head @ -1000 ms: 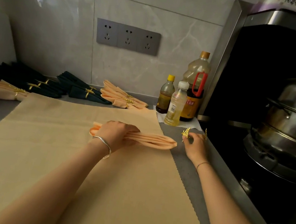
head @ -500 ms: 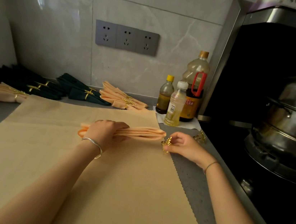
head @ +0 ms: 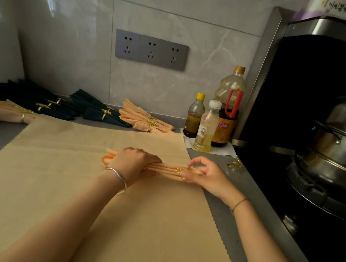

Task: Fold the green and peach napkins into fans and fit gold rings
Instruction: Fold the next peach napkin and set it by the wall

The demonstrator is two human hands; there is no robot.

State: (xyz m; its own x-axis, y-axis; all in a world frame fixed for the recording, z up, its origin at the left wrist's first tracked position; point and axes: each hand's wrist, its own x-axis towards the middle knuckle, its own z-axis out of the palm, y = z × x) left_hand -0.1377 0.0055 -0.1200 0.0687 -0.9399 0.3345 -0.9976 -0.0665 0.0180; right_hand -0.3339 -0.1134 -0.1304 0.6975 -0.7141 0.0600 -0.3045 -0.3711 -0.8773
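A pleated peach napkin (head: 168, 169) lies across the far part of the tan mat (head: 72, 183). My left hand (head: 134, 163) grips its middle, fingers curled over the pleats. My right hand (head: 201, 176) pinches a gold leaf ring (head: 181, 172) that sits on the napkin's right end. Another gold ring (head: 234, 164) lies on the grey counter to the right. Finished dark green fans (head: 101, 113) and peach fans (head: 147, 121) with gold rings lie along the back wall.
Three bottles (head: 206, 129) stand on a white cloth at the back right. A black stove with a steel steamer pot (head: 341, 148) fills the right side. More ringed green napkins (head: 39, 101) and a peach one (head: 5, 110) lie at the back left.
My right hand carried the gold ring from the counter to the napkin's right end and slid it onto the pleats. My left hand kept gripping the napkin.
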